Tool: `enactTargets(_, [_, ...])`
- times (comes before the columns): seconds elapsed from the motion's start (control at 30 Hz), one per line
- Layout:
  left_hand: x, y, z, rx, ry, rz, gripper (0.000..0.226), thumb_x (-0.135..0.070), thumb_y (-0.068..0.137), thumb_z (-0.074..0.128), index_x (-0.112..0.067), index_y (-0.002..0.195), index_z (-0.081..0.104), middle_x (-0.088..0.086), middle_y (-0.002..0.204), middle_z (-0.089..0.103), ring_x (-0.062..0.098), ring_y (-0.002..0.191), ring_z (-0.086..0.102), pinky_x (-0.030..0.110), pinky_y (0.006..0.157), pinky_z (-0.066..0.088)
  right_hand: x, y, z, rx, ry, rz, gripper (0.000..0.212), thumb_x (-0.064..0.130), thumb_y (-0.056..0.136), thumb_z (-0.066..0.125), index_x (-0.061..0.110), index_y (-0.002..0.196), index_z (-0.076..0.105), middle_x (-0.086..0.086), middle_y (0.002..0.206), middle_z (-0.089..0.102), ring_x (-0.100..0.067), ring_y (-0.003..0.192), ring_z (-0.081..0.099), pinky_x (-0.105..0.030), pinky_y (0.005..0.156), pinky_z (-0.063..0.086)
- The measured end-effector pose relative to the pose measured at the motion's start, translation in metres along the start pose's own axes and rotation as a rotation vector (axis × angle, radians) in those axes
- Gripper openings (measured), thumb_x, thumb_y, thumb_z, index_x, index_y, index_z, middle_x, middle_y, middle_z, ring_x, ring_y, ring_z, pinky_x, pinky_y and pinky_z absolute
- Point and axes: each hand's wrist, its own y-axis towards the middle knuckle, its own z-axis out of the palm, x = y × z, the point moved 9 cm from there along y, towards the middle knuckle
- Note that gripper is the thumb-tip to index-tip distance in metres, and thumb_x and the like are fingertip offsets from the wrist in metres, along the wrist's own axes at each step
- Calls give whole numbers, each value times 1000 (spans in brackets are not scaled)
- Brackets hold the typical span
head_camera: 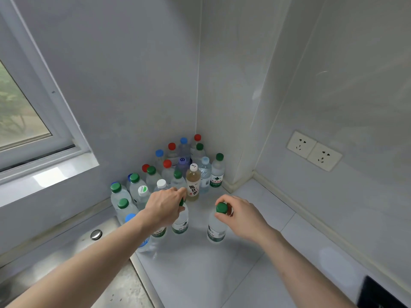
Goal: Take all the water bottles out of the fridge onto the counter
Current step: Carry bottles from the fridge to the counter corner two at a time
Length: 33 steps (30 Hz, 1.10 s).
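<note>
Both hands grip green-capped bottles by the neck on the surface.

The right hand (241, 215) pinches the cap of one bottle (215, 230); the left hand (165, 206) curls over the top of another bottle (180, 223), just beside it. Both stand upright, in front of the cluster (178, 172) packed into the corner.

pale walls (133, 63) | window (17, 112) left | sockets (314, 150) right | steel sink (66, 252)

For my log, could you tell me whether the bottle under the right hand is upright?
Upright: the clear plastic green-capped bottle stands on the white counter, cap up.
</note>
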Motion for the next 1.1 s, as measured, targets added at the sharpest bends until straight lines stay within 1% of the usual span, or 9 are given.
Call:
enactTargets(0.13, [13,11,11,13,21,1,27,-45,99,58,-25,111,45,-2,106,63,27,90,65,36,64,42,-1,23,10,16,-32,19,18,47,91,64,38,105,57,15,93,59,-16,85,60,-37,79,52])
enactTargets(0.27, [29,17,18,21,3,-13,27,-45,99,58,-23,106,45,0,102,64,28,85,64,38,64,48,-3,42,21,35,-53,33,19,46,92,65,38,107,57,13,102,62,-17,89,60,-35,80,50])
enactTargets(0.43, [39,22,21,11,34,-32,29,-45,99,58,-20,109,45,1,103,65,29,87,66,37,62,43,7,70,38,63,-89,18,21,43,94,65,37,113,58,12,112,63,-15,94,56,-33,78,45])
enactTargets(0.57, [43,24,24,5,38,-53,31,-44,99,59,-19,110,45,2,102,65,28,88,65,37,63,44,18,93,45,64,-98,13,26,41,96,65,34,120,59,9,120,62,-18,107,57,-32,77,40])
enactTargets(0.67, [45,26,24,-1,19,-58,34,-48,98,59,-19,110,45,2,100,65,28,91,64,39,63,45,25,107,51,64,-101,15,26,41,97,65,34,121,59,6,123,63,-21,110,58,-33,78,42])
enactTargets(0.73, [46,27,23,0,8,-61,37,-51,97,60,-19,110,46,1,100,65,27,93,64,38,62,42,29,116,55,61,-105,13,26,41,97,65,34,121,58,6,123,63,-22,108,60,-35,78,45])
enactTargets(0.83, [48,27,21,-16,-11,-53,37,-52,97,60,-20,111,48,1,101,65,27,93,65,37,61,39,35,127,64,70,-127,9,25,41,97,66,35,120,57,4,124,64,-24,106,61,-35,77,45])
enactTargets(0.97, [49,26,14,-55,-26,-57,31,-49,97,59,-22,112,55,0,104,66,26,93,66,35,61,38,41,135,78,108,-134,1,26,39,99,64,33,123,56,2,124,61,-26,109,61,-38,85,50])
enactTargets(1.1, [52,21,12,-62,-41,-67,30,-47,98,60,-23,115,56,-1,105,65,24,94,66,35,64,38,44,142,83,128,-156,-7,28,39,102,60,32,129,54,1,125,59,-27,113,60,-39,88,50])
